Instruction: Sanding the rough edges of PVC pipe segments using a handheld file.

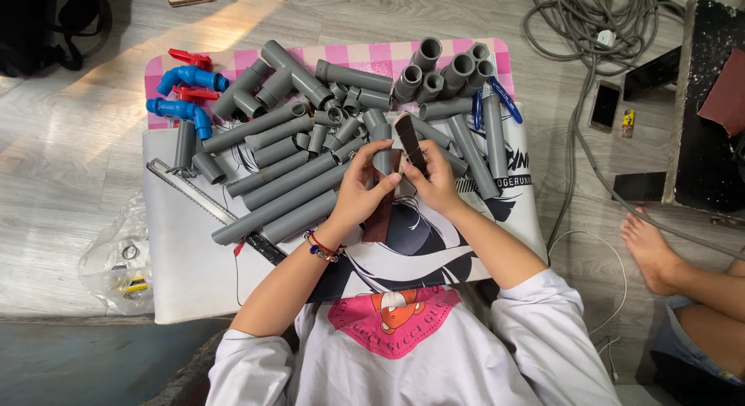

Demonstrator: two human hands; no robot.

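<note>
My left hand [363,189] grips a short grey pipe piece [381,142] that stands up between my fingers. My right hand [436,181] holds a strip of reddish-brown sandpaper [409,142] curved against that pipe. The strip's lower end [380,220] hangs down below my hands. Both hands meet over the middle of a pile of grey pipes [295,185] lying on a printed mat [186,258]. A beaded bracelet sits on my left wrist.
Two blue taps with red handles [186,91] lie at the back left, a hacksaw [209,208] at the left. Grey elbow and tee fittings [442,72] crowd the back. A plastic bag [116,258], coiled cables [597,18], a phone [604,105] and another person's foot [648,247] surround the mat.
</note>
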